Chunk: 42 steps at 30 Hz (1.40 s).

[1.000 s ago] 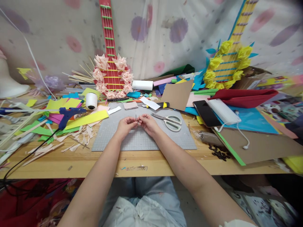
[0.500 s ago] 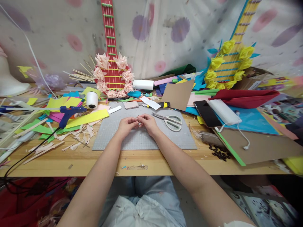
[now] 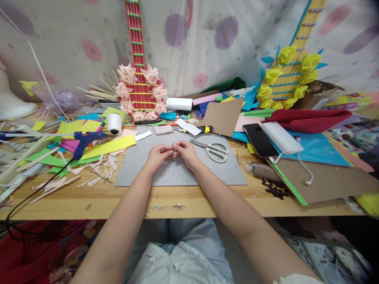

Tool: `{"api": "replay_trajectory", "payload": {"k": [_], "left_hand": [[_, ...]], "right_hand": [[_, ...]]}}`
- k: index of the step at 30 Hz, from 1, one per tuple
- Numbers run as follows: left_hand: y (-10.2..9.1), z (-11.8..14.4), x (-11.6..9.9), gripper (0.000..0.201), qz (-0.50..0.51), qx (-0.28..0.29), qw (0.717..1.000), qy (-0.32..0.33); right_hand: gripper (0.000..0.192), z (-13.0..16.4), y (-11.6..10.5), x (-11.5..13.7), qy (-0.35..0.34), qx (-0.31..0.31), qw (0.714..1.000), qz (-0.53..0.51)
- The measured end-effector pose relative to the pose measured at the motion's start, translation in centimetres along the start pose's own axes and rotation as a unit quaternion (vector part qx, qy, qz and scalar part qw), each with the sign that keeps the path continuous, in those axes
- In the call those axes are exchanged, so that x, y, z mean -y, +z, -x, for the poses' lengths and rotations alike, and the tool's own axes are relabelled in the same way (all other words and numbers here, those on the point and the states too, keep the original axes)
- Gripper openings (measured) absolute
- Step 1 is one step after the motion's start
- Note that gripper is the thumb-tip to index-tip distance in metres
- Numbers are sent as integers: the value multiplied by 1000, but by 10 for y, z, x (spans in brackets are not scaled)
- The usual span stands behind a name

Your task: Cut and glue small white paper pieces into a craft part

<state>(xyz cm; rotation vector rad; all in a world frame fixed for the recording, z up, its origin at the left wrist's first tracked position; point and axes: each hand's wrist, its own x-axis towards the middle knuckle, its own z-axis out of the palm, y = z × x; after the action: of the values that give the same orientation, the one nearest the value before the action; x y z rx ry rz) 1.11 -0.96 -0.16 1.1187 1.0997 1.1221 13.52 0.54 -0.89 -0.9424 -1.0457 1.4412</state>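
Two hands, left hand (image 3: 156, 156) and right hand (image 3: 186, 153), are pinched on a small piece (image 3: 174, 149) above the cutting mat (image 3: 177, 173), scissors (image 3: 213, 150) lying at three o'clock.

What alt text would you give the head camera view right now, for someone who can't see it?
Over a grey cutting mat on a cluttered wooden craft table, the left hand and right hand meet, pinching a tiny piece too small to identify. Scissors lie just right of the hands, a blue glue gun to the left.
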Motion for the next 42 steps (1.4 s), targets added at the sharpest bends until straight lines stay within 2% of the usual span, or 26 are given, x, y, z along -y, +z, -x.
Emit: {"api": "replay_trajectory", "payload": {"k": [10,25,42], "left_hand": [[-1,-1,1,42,0,-2,1000,-4],[-5,0,0,38,19,5,1000,-11],[-5,1,-1,36,9,18,1000,-16]], "right_hand": [[24,1,2,1,-10,-7,999,47],[16,1,3,1,-28,11,999,45],[23,3,2,2,-27,9,998,58]]}}
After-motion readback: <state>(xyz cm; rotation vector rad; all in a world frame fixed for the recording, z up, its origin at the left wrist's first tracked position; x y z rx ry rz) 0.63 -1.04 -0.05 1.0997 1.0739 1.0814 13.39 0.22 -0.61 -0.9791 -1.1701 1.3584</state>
